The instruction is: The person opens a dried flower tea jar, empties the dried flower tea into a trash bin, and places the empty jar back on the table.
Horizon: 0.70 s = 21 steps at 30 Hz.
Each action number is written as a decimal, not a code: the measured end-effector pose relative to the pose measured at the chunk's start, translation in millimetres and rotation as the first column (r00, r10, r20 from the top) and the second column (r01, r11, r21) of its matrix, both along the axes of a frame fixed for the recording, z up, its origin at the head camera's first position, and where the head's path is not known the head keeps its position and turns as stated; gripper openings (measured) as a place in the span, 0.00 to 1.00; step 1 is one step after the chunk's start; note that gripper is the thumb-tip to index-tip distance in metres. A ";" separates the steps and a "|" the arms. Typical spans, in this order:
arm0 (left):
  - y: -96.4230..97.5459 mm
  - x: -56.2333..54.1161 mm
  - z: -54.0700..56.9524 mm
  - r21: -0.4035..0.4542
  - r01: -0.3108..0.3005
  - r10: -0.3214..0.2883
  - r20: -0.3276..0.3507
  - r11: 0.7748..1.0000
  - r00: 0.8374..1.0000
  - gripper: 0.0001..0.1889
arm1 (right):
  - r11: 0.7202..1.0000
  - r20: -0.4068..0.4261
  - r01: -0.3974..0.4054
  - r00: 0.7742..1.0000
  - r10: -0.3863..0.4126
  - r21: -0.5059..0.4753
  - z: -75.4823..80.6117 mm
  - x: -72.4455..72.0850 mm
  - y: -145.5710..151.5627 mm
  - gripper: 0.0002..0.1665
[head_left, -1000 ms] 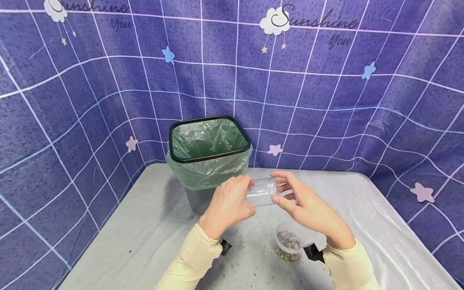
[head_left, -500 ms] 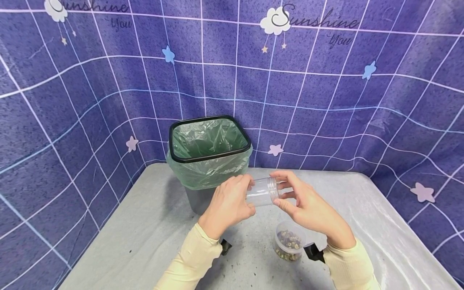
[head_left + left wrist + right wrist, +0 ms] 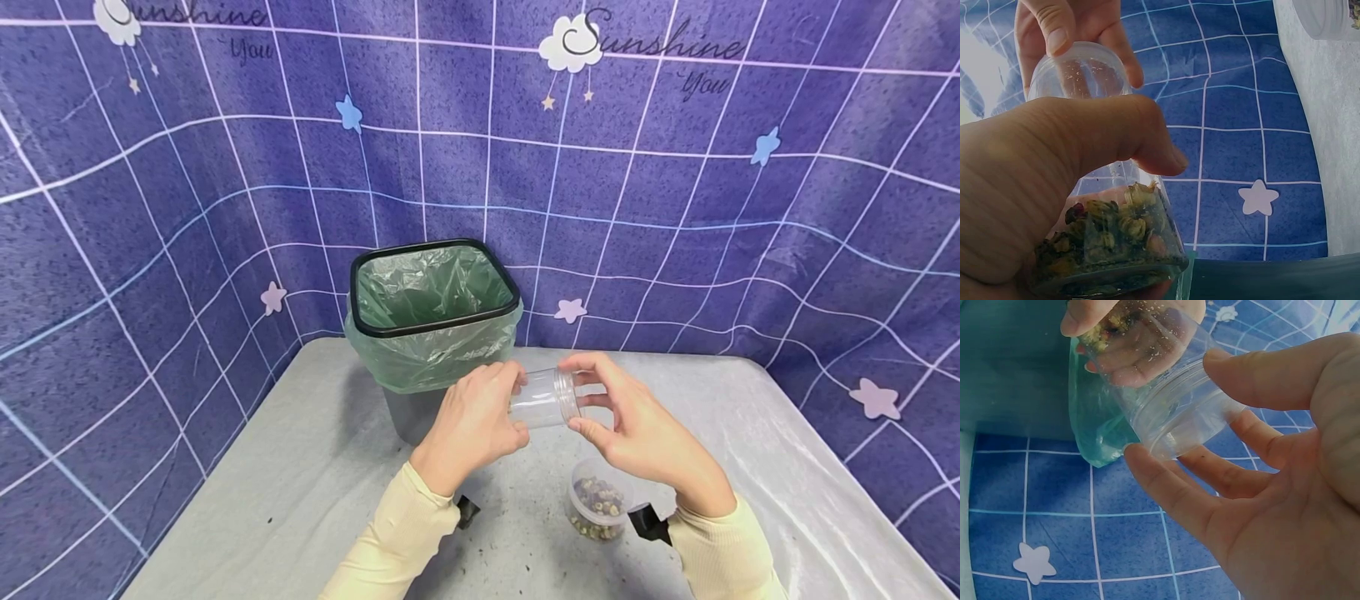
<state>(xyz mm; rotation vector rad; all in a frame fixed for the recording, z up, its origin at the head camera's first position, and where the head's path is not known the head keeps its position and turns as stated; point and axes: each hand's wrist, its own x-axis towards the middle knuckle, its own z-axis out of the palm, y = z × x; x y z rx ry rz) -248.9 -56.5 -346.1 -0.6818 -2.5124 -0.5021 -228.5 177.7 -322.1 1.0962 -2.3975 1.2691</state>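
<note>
Over a pale grey table [image 3: 292,500], the head view shows a clear cylindrical plastic jar [image 3: 538,400] held sideways between the left hand [image 3: 480,417] and the right hand [image 3: 637,425]; lowered, it could knock the round translucent plastic tub [image 3: 597,506]. In the left wrist view, the left fingers clamp it near yellow-green dried flower buds [image 3: 1107,231]. In the right wrist view, the right thumb and one fingertip pinch its ridged end [image 3: 1175,403], other fingers apart; if uncapped, which cannot be told, further tilting could spill buds.
</note>
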 end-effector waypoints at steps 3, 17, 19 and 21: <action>0.0 0.0 -0.2 -0.001 0.001 -0.001 -0.006 1.000 1.000 0.27 | 1.000 -0.013 -0.002 1.000 0.002 -0.002 -0.3 0.1 0.0 0.41; -0.4 0.9 -0.6 0.008 0.010 -0.010 -0.023 1.000 1.000 0.27 | 1.000 -0.014 0.002 1.000 -0.002 -0.006 -0.2 0.7 -0.1 0.42; -0.3 0.7 -0.7 0.008 0.011 -0.010 -0.026 1.000 1.000 0.27 | 1.000 -0.013 0.002 1.000 -0.002 -0.007 -0.2 0.9 -0.2 0.42; -0.2 0.7 -0.7 0.007 0.011 -0.011 -0.026 1.000 1.000 0.27 | 1.000 -0.013 0.002 1.000 -0.002 -0.008 -0.2 1.0 -0.2 0.42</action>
